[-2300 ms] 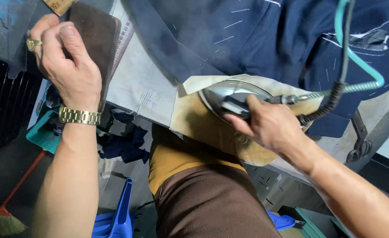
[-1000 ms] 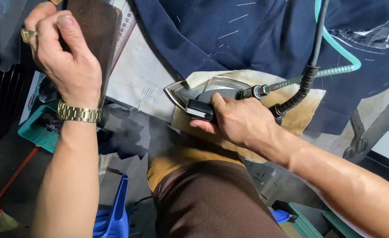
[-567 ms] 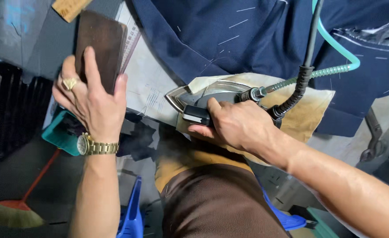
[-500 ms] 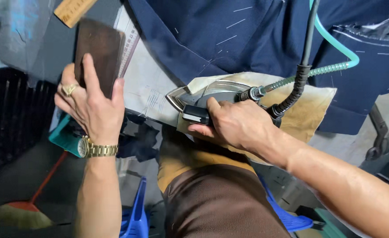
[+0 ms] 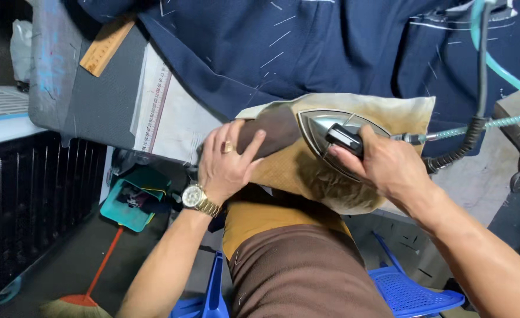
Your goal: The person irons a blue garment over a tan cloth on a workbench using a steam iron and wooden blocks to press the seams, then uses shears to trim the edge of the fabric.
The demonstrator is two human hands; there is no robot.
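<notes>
A: What does the right hand (image 5: 389,168) do?
B: It is closed around the black handle of the steam iron (image 5: 336,138), right of the middle of the frame; the iron lies flat on a stained beige pressing cloth (image 5: 401,115), with its pointed tip toward the left

A: And the left hand (image 5: 227,162)?
B: It is laid flat with fingers spread and presses on a dark brown block (image 5: 274,126) just beside the tip of the iron; I see a ring on one finger and a gold watch (image 5: 198,199) at the wrist

A: What is under the cloth?
B: A navy garment (image 5: 307,53) with white basting stitches, spread over the upper part of the frame on the worktop (image 5: 104,109)

A: Other things near?
B: A black cord (image 5: 477,100) and a teal hose (image 5: 510,79) go from the iron to the upper right; a wooden ruler (image 5: 108,46) lies in the upper left, a white paper sheet (image 5: 168,121) beside the garment; a broom (image 5: 89,282) is on the floor in the lower left, and a blue plastic stool (image 5: 413,291) stands at the bottom
</notes>
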